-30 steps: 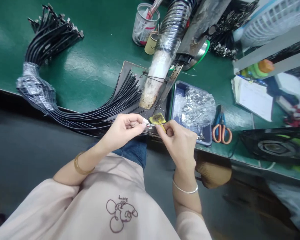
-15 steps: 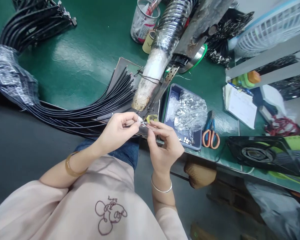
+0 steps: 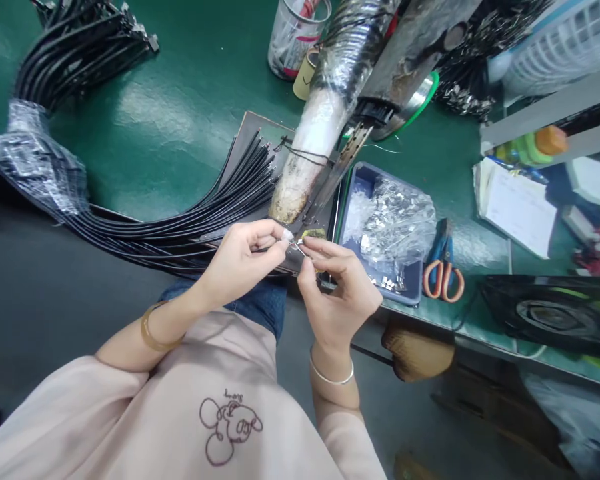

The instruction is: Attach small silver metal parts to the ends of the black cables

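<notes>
My left hand (image 3: 243, 259) is closed in a pinch on the end of a black cable, near the table's front edge. My right hand (image 3: 337, 287) pinches a small metal piece (image 3: 300, 247) against that cable end; the two hands meet fingertip to fingertip. A fan of black cables (image 3: 190, 213) runs leftward from my hands to a plastic-wrapped bundle (image 3: 35, 160). Just beyond my fingers lie a yellow sponge (image 3: 313, 233) and the tip of a wrapped duct (image 3: 315, 147).
A blue tray (image 3: 353, 193) with a bag of small metal parts (image 3: 395, 220) stands right of my hands. Orange-handled scissors (image 3: 443, 273), a notepad (image 3: 517, 203) and a black fan (image 3: 550, 313) lie further right. A clear cup (image 3: 293, 37) stands at the back on the green table (image 3: 180, 107).
My right hand turned from near the yellow sponge and brought its fingertips to the cable end in my left hand. The view shifted slightly; the left hand kept its pinch.
</notes>
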`<state>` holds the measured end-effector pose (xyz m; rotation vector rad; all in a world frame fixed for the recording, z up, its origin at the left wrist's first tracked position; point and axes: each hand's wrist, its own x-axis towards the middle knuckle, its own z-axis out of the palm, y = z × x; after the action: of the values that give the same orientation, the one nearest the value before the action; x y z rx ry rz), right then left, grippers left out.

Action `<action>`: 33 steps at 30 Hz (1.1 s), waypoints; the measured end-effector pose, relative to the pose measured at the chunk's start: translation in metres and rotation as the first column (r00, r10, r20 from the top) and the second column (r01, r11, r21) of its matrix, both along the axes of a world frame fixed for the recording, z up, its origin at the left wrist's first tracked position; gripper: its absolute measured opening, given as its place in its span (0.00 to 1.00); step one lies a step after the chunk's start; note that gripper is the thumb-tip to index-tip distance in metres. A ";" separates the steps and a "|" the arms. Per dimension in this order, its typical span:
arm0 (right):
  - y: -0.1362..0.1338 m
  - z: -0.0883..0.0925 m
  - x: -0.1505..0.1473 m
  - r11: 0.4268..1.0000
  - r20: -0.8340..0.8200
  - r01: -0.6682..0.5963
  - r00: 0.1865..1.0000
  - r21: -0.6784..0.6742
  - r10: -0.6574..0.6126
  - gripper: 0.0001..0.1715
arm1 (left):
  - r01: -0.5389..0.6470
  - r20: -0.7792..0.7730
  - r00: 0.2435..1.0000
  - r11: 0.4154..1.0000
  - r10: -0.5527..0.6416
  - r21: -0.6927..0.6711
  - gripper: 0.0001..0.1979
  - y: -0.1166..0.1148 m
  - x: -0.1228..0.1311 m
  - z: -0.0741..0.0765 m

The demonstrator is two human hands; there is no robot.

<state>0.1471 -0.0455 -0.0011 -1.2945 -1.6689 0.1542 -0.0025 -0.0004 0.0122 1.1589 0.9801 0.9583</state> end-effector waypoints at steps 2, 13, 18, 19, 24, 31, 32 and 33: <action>0.000 0.001 0.000 1.000 0.014 0.005 1.000 -0.011 -0.005 0.09 | 0.003 0.003 1.000 1.000 -0.003 -0.006 0.07 0.000 0.000 0.000; 0.001 0.002 0.001 1.000 0.025 -0.010 1.000 -0.016 0.011 0.09 | 0.012 0.008 1.000 0.998 -0.011 -0.058 0.06 0.001 -0.001 -0.004; 0.002 0.003 0.001 1.000 0.065 0.021 0.998 0.014 -0.021 0.09 | -0.002 -0.069 0.998 0.999 0.006 0.054 0.05 -0.001 -0.001 -0.004; 0.002 0.004 0.001 1.000 0.067 0.019 0.998 0.019 -0.020 0.09 | -0.008 -0.084 0.996 0.997 0.014 0.071 0.06 -0.001 -0.002 -0.004; 0.002 0.006 0.000 0.999 0.104 0.022 0.994 0.038 -0.026 0.10 | -0.024 -0.113 0.993 0.992 0.038 0.122 0.05 -0.002 -0.002 -0.001; -0.001 0.008 -0.001 0.999 0.155 -0.003 0.988 0.046 -0.004 0.12 | 0.017 -0.057 0.998 0.999 -0.015 0.038 0.06 0.002 -0.004 0.001; -0.002 0.008 0.000 0.999 0.175 -0.010 0.985 0.040 0.003 0.12 | 0.035 -0.049 0.998 0.999 -0.034 0.014 0.06 0.003 -0.005 0.000; -0.002 0.008 0.000 0.999 0.188 -0.017 0.982 0.033 0.011 0.12 | 0.049 -0.043 0.998 0.999 -0.050 -0.006 0.06 0.003 -0.006 -0.001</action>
<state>0.1468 -0.0479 0.0068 -1.3044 -1.8327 0.0113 -0.0083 0.0029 0.0114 1.1991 0.9832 0.8943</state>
